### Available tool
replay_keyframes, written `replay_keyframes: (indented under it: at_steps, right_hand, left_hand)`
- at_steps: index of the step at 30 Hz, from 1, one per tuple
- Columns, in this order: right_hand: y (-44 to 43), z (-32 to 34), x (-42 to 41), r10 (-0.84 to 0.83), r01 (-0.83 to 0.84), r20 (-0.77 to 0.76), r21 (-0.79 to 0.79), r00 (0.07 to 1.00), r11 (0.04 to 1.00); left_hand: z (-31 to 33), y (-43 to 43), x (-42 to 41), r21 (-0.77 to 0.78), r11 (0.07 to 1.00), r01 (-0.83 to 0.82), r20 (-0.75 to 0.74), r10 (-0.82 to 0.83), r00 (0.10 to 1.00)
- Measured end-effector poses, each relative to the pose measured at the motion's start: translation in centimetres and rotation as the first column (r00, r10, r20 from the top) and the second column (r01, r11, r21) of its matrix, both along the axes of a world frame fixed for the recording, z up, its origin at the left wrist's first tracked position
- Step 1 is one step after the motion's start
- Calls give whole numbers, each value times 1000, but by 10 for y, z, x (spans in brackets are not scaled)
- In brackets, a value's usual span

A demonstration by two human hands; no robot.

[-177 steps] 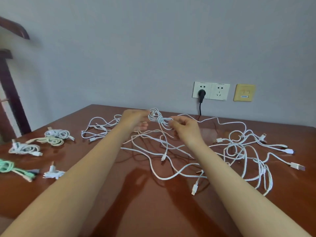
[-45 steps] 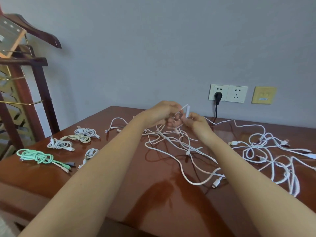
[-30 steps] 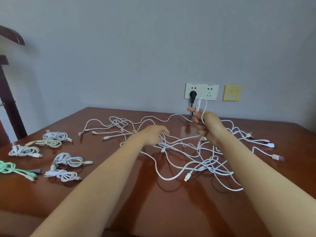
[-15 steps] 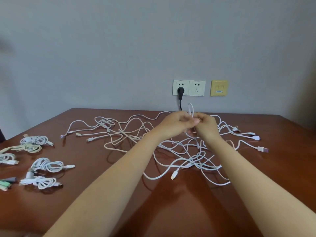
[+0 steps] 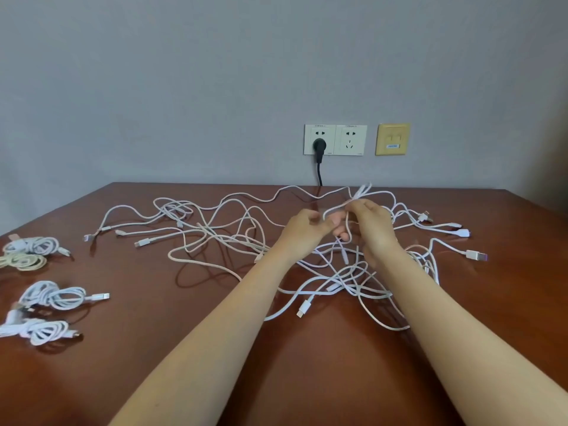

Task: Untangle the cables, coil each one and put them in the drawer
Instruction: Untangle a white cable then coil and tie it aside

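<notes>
Your left hand (image 5: pixel 302 230) has eased away from your right hand (image 5: pixel 373 229), opening a small loop of white cable (image 5: pixel 362 192) between them; both pinch it with curled fingers; its slack drops beneath them into the tangle (image 5: pixel 341 279) on the table (image 5: pixel 322 364), nearer your right hand and the right edge.

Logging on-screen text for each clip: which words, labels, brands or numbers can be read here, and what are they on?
No text here can be read.
Yellow plate: its small label is too blurred to read.
Sockets: the tiny print along the edges is too small to read.
Cables: no print visible.
</notes>
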State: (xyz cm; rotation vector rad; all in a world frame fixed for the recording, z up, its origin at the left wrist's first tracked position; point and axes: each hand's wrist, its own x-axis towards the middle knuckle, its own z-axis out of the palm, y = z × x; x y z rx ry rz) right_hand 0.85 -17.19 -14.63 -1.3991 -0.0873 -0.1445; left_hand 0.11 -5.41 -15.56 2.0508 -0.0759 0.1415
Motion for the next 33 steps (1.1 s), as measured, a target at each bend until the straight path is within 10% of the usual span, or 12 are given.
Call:
replay_keyframes:
  at_steps: [8,13,19,33]
  right_hand:
    - [2,-18,8,25,-23,-56,45,998,999]
    - [4,-19,6,106,-121,-72,-268,992,956]
    - [3,-24,6,212,-164,-2,-640,977,751]
    - [8,-15,-11,347,-112,150,-768,926,630]
  left_hand:
    - [-10,9,5,-290,951,-111,81,140,987]
    - [0,26,9,-853,510,-112,-89,69,994]
    - [6,49,3,-994,75,80,70,-122,990]
    - [6,45,-4,-957,275,88,45,-158,986]
